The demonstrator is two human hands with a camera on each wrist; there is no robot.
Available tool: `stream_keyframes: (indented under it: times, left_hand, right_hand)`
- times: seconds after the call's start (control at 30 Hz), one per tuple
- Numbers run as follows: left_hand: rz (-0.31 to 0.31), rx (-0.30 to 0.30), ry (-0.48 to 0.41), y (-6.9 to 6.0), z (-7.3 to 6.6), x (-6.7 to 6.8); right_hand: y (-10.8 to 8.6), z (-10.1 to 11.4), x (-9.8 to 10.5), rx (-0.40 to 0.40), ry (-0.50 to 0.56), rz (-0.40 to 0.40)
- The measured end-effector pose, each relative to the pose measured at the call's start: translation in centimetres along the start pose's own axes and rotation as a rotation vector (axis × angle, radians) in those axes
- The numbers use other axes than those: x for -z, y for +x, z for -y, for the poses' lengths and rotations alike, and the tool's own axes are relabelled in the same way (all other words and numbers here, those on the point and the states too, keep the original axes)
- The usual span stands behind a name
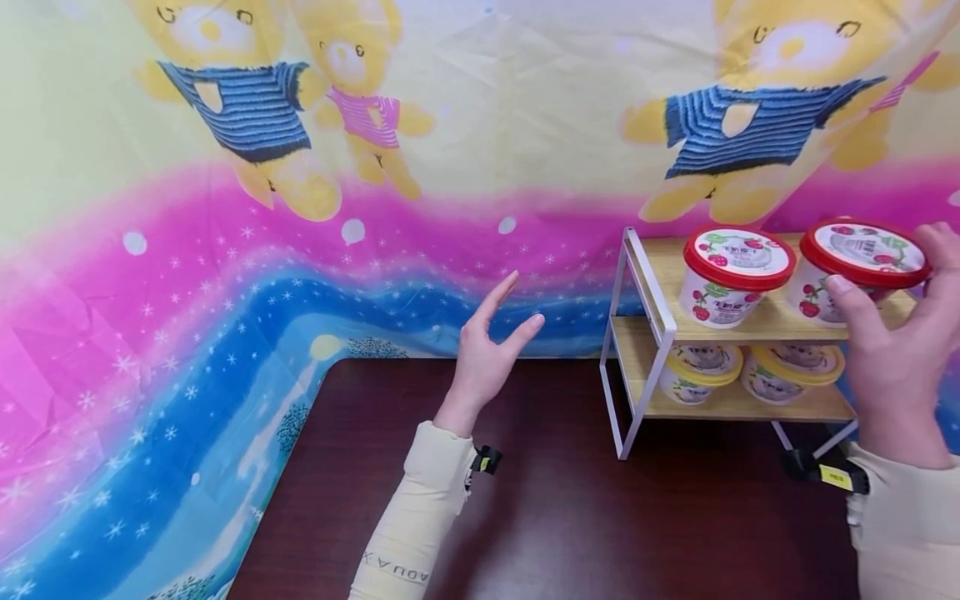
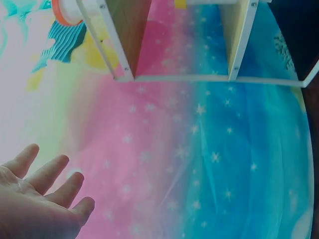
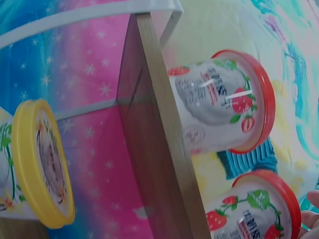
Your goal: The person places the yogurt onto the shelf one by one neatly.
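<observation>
In the head view my right hand (image 1: 900, 342) is at the right-hand red-lidded tub (image 1: 862, 257), thumb and fingers spread about its lid. In the right wrist view fingertips (image 3: 311, 219) show close beside that lid; whether they touch it is unclear. The tub stands on the upper board of a small two-tier rack (image 1: 652, 287), beside another red-lidded tub (image 1: 738, 271). Both have strawberry prints. Two yellow-lidded tubs (image 1: 701, 371) sit on the lower board. My left hand (image 1: 483, 358), holding nothing, is raised left of the rack with fingers extended.
The rack has a white metal frame and wooden boards, and stands at the right of a dark brown table (image 1: 540, 517). Behind the table hangs a cloth (image 1: 420, 242) printed with bears and snowflakes.
</observation>
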State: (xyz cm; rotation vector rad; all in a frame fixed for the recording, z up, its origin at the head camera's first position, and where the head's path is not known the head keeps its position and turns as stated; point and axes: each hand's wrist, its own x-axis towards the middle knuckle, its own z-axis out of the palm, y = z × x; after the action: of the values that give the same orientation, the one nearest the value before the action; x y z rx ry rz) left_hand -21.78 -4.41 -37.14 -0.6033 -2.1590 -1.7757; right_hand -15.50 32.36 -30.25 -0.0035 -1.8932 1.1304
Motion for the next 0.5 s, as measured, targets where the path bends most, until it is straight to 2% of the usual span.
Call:
stream_keyframes:
  times: [0.13,0.33,0.5]
  left_hand:
    - [-0.021,-0.008,0.027,-0.2,0.2,1.1]
    - [-0.067,-0.009,0.072,-0.6,0.7,3.0]
    - [-0.106,-0.013,0.07,-1.1,1.3,4.5]
  right_hand:
    - [-0.2,1.0,-0.4,0.047,-0.015,-0.022]
    - [-0.7,0.8,-0.9,0.115,-0.066,-0.018]
    - [-1.3,1.0,-1.7,0.175,-0.004,0.029]
